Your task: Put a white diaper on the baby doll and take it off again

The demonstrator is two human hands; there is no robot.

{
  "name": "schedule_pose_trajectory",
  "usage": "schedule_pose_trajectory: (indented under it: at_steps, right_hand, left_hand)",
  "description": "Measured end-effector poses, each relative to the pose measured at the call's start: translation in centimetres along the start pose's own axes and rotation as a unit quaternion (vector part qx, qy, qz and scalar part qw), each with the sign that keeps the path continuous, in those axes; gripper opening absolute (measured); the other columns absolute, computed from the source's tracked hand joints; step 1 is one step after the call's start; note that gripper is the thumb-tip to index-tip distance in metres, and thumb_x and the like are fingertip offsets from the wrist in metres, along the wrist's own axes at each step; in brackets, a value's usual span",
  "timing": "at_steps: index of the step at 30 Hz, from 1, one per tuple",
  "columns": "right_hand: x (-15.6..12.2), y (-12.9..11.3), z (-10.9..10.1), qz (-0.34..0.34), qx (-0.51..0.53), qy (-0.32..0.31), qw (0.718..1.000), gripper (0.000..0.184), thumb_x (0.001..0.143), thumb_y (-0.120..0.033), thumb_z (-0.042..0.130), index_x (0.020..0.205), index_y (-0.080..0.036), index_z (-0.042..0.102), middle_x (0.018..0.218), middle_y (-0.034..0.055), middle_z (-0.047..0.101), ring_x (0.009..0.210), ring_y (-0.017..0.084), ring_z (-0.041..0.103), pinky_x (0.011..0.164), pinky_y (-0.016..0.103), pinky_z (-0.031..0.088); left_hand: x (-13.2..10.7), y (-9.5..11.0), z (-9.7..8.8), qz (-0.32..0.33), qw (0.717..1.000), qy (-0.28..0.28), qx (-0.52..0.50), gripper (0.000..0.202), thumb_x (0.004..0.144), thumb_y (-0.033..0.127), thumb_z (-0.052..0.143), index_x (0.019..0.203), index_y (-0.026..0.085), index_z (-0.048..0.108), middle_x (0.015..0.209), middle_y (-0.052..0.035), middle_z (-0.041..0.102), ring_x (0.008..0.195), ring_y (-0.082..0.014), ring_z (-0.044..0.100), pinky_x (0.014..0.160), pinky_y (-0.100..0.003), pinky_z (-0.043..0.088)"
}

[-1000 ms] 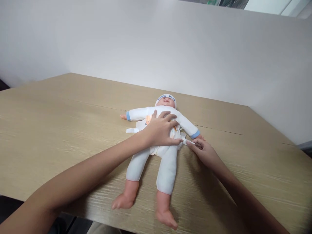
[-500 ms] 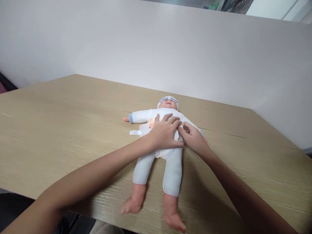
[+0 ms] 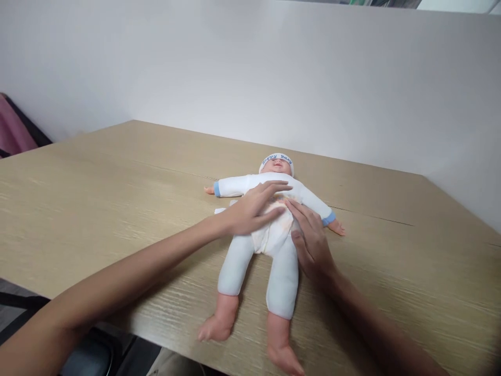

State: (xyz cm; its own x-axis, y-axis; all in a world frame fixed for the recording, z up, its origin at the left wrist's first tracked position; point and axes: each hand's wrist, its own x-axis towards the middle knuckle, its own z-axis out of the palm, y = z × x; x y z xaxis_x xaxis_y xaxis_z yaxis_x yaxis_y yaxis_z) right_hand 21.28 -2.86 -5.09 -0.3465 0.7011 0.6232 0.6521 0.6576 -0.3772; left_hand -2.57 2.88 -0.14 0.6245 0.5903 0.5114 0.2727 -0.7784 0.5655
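A baby doll (image 3: 282, 284) in a white suit with blue cuffs and a lettered cap lies on its back, feet toward me. Around its hips is a white diaper (image 3: 274, 235) with a coloured print at the waist. My left hand (image 3: 254, 206) lies over the left side of the diaper and the doll's belly, fingers stretched out. Against the diaper's right side rests my right hand (image 3: 313, 237), its fingers extended. A white diaper tab (image 3: 219, 210) sticks out at the left, partly hidden behind my left wrist.
The doll lies on a wooden table (image 3: 117, 209) with thin seams across it. Behind the table rises a white partition (image 3: 235, 68). Something pink (image 3: 13, 128) is at the far left, and a dark chair (image 3: 90, 355) stands below the front edge.
My right hand has let go of its pinch at the diaper's right side and now lies flatter against it. My left hand has shifted left, uncovering the diaper's front.
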Motion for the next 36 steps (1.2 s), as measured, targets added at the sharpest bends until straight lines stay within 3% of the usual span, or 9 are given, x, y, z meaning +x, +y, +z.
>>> schedule_pose_trajectory:
  at_steps: [5,11,15,21,24,28,31,34,36]
  right_hand:
    - [0.5,-0.2,-0.8,-0.004,-0.024,0.011,1.0,0.05,0.115,-0.033,0.04,0.16,-0.022,0.058,0.16,0.015,0.065,0.15,0.034,0.058,0.126,0.057,0.043]
    - [3.7,-3.0,-1.3,0.005,-0.074,0.097,0.993,0.024,0.108,-0.033,0.061,0.129,-0.022,0.069,0.123,0.0143,0.075,0.115,0.034,0.07,0.103,0.051,0.054]
    - [7.1,-5.2,-0.3,-0.003,-0.047,0.033,0.998,0.015,0.106,-0.032,0.064,0.117,-0.023,0.07,0.104,0.0086,0.07,0.096,0.027,0.068,0.089,0.043,0.054]
    - [10.6,-6.6,1.8,0.017,-0.103,-0.142,0.984,0.024,0.106,-0.036,0.065,0.124,-0.026,0.076,0.106,0.0069,0.07,0.099,0.028,0.068,0.078,0.038,0.047]
    - [11.1,-6.5,2.4,0.031,-0.143,-0.184,0.972,0.02,0.105,-0.038,0.067,0.114,-0.027,0.081,0.102,0.0069,0.07,0.095,0.027,0.068,0.073,0.036,0.043]
    - [11.3,-6.0,2.8,0.046,-0.154,-0.193,0.968,0.019,0.101,-0.041,0.072,0.106,-0.025,0.082,0.104,0.0083,0.073,0.097,0.029,0.069,0.072,0.036,0.044]
    - [11.4,-5.8,3.0,0.06,-0.145,-0.193,0.969,0.037,0.098,-0.044,0.073,0.128,-0.023,0.077,0.11,0.0099,0.077,0.1,0.031,0.072,0.074,0.037,0.046]
    - [11.7,-5.8,2.9,0.1,-0.124,-0.193,0.968,0.079,0.094,-0.046,0.075,0.165,-0.019,0.05,0.109,0.0099,0.08,0.096,0.033,0.074,0.071,0.037,0.044]
    - [11.9,-5.8,2.7,0.119,-0.112,-0.197,0.967,0.09,0.093,-0.046,0.075,0.171,-0.019,0.039,0.106,0.0087,0.081,0.092,0.033,0.075,0.068,0.035,0.042]
  left_hand:
    - [-5.1,-4.9,-1.7,-0.07,0.993,0.096,-0.001,0.044,0.113,0.039,0.049,0.154,0.022,0.055,0.159,-0.0161,0.062,0.15,-0.0299,0.058,0.128,-0.051,0.047]
    - [-8.2,-7.5,-3.5,-0.153,0.982,0.096,0.05,0.029,0.11,0.038,0.052,0.127,0.019,0.067,0.13,-0.0127,0.076,0.119,-0.0277,0.07,0.111,-0.048,0.053]
    - [-8.1,-6.9,-3.7,-0.166,0.977,0.079,0.103,0.029,0.109,0.044,0.053,0.117,0.02,0.067,0.116,-0.0111,0.077,0.111,-0.0292,0.067,0.108,-0.049,0.049]
    - [-8.9,-6.3,-3.8,-0.241,0.945,0.014,0.22,0.027,0.1,0.047,0.062,0.094,0.022,0.059,0.11,-0.0143,0.073,0.115,-0.0374,0.062,0.103,-0.055,0.047]
    - [-8.8,-6.6,-4.2,-0.287,0.944,0.025,0.16,0.025,0.093,0.041,0.064,0.08,0.022,0.054,0.093,-0.0104,0.069,0.103,-0.0348,0.063,0.098,-0.051,0.048]
    - [-7.6,-6.6,-5.0,-0.301,0.952,0.051,0.034,0.033,0.097,0.045,0.057,0.072,0.022,0.055,0.073,-0.0028,0.059,0.076,-0.0229,0.056,0.076,-0.037,0.047]
    - [-6.0,-5.5,-5.2,-0.285,0.951,0.09,-0.076,0.036,0.097,0.046,0.058,0.071,0.021,0.057,0.071,-0.0005,0.056,0.071,-0.0183,0.052,0.07,-0.033,0.042]
    - [-3.8,-3.8,-4.5,-0.272,0.947,0.093,-0.146,0.033,0.096,0.042,0.061,0.072,0.02,0.059,0.076,-0.0019,0.062,0.074,-0.018,0.054,0.072,-0.033,0.043]
    - [-2.3,-3.1,-3.6,-0.258,0.946,0.072,-0.181,0.028,0.096,0.039,0.063,0.075,0.02,0.062,0.08,-0.0031,0.065,0.076,-0.0187,0.057,0.072,-0.034,0.044]
